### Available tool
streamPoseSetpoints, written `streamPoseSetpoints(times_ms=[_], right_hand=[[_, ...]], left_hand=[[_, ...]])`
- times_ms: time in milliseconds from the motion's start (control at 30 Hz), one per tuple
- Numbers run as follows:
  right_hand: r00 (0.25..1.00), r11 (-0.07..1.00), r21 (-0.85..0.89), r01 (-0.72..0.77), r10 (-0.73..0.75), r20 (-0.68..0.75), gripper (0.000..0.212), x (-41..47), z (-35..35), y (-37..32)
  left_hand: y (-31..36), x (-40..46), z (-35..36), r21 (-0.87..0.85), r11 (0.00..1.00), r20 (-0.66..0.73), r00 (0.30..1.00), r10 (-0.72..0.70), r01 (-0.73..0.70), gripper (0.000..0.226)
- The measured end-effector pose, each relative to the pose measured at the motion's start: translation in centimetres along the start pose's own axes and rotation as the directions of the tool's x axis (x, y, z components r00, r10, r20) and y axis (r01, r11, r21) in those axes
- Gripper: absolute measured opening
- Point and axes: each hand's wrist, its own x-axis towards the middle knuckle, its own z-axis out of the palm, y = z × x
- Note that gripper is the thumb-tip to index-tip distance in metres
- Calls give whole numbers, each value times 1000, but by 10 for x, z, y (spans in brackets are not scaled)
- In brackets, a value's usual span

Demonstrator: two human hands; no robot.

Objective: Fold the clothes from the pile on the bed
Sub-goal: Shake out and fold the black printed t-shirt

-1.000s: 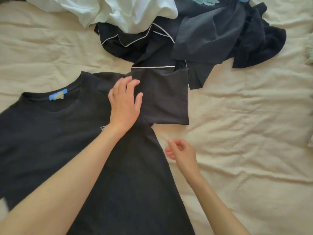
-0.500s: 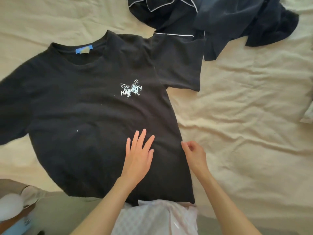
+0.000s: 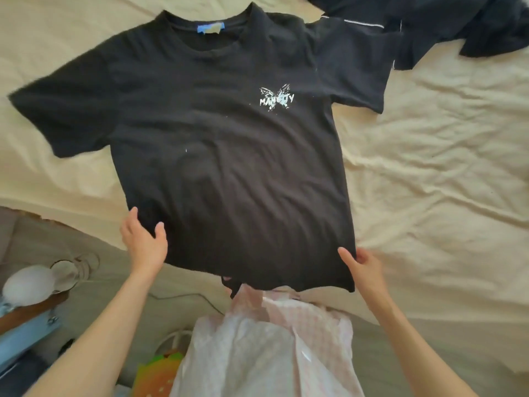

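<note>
Black T-shirt point(image 3: 217, 156) hem — both hands gripping.

A white lamp point(image 3: 28, 282) on a wooden stand point(image 3: 31, 309), beside a coiled cord point(image 3: 83, 265).

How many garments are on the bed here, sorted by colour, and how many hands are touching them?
Black T-shirt spread flat with a white butterfly print: 1
Dark heap at the top right, too tangled to count piece by piece: 1
Hands at the T-shirt's hem, left hand and right hand: 2
Total: 4, on the cream sheet.
</note>
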Motion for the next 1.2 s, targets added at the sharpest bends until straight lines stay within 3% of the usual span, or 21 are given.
streamPoseSetpoints(times_ms=[133,300,433,567,667,767,867,1033,1200], right_hand=[[996,997,2,-82,82,-24,11,-12,10,37],[970,960,227,-163,198,-143,11,-28,20,57],[945,940,305,-155,231,-232,20,-41,23,59],[921,948,272,-166,248,-302,26,-48,25,60],[899,963,145,-225,263,-351,30,-52,26,52],[903,975,-64,-213,171,-393,43,-57,31,30],[939,954,-299,-23,-82,-335,54,-65,38,-1],[894,736,-599,315,-443,-74,54,-75,71,-68],[806,525,-670,524,-559,192,55,-70,124,-150]], left_hand=[[-36,17,-5,-234,949,192,967,-167,210,46],[-69,-5,-1,-269,922,366,915,-170,279,39],[-104,-34,-13,-224,901,409,875,-259,371,41],[-141,-57,-35,-192,885,412,853,-320,424,35],[-152,-67,-43,-145,859,440,810,-388,490,27],[-147,-69,-45,-2,890,448,796,-407,456,36],[-129,-61,-50,-39,909,474,809,-348,414,42],[-84,-36,-67,-206,916,437,869,-229,345,35],[-42,11,-79,-295,896,365,906,-215,331,33]])
